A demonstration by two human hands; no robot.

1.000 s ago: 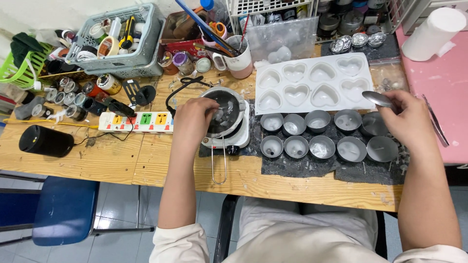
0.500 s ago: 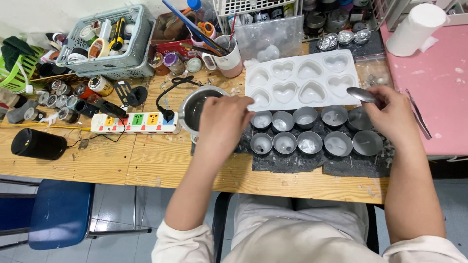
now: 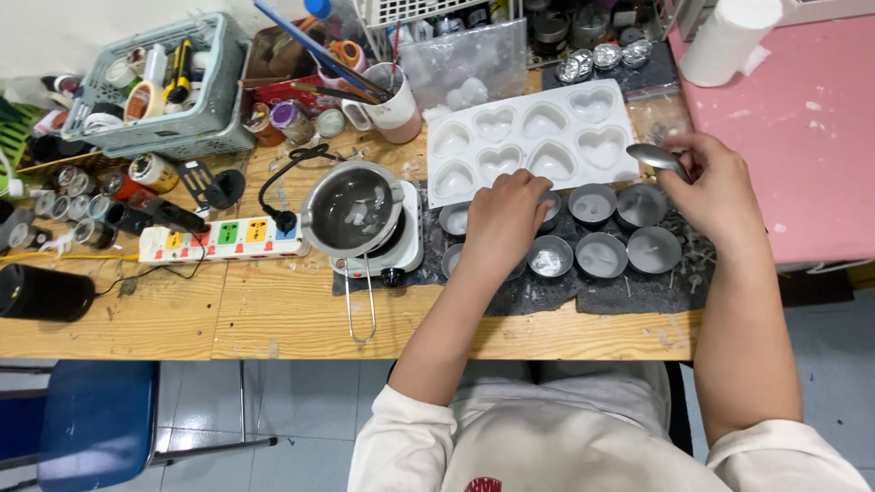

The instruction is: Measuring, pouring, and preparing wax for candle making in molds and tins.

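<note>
Since the earlier frames, the left hand point(image 3: 504, 221) has been moved off the melting pot point(image 3: 351, 209) and rightward onto the round metal tins point(image 3: 601, 254). It now lies palm down over the left end of the two rows, fingers together and curled, covering some tins; whether one is gripped cannot be told. Seven tins are seen at least in part, set in two rows on a dark mat point(image 3: 638, 290) at the near edge of the wooden table point(image 3: 164, 319). A metal spoon point(image 3: 654, 158) is pinched by the right hand point(image 3: 714, 187) above the right end of the far row. Left of the tins, the pot is seen resting on one small white hotplate point(image 3: 401, 251), its wire handle pointed toward the person. Beyond the tins, one white mould point(image 3: 533, 141) with six heart cavities is laid. Farther back, one mug point(image 3: 394, 107) of tools and one grey basket point(image 3: 164, 87) are placed.
</note>
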